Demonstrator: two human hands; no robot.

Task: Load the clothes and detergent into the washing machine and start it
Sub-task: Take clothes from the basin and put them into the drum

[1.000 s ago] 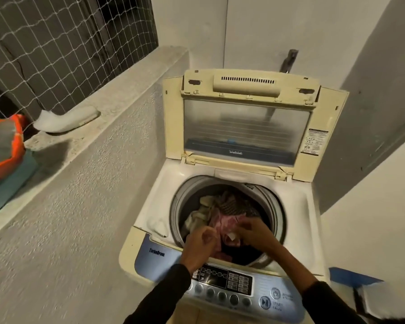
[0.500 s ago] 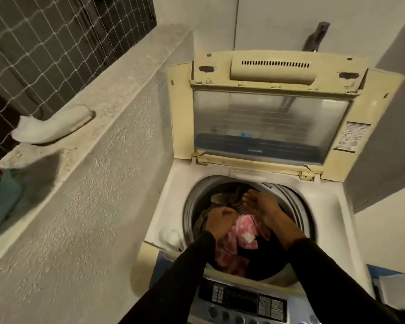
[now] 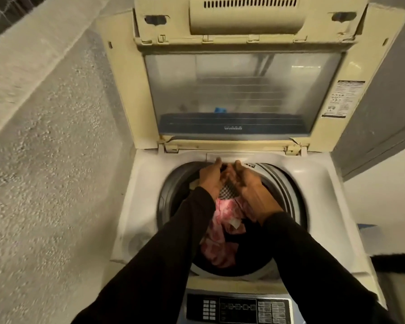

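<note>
While both hands (image 3: pixel 232 181) reach in, patterned pink cloth (image 3: pixel 220 232) crumples inside round drum (image 3: pixel 283 190).

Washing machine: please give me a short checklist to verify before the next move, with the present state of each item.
1. Lid raised: ok.
2. Clothes inside the drum: ok.
3. Nothing hangs over the drum rim: cannot tell, sleeves cover the near edge.
4. Left hand and right hand out of the drum: not ok.
5. Detergent added: cannot tell.
6. Panel reachable: ok.
</note>
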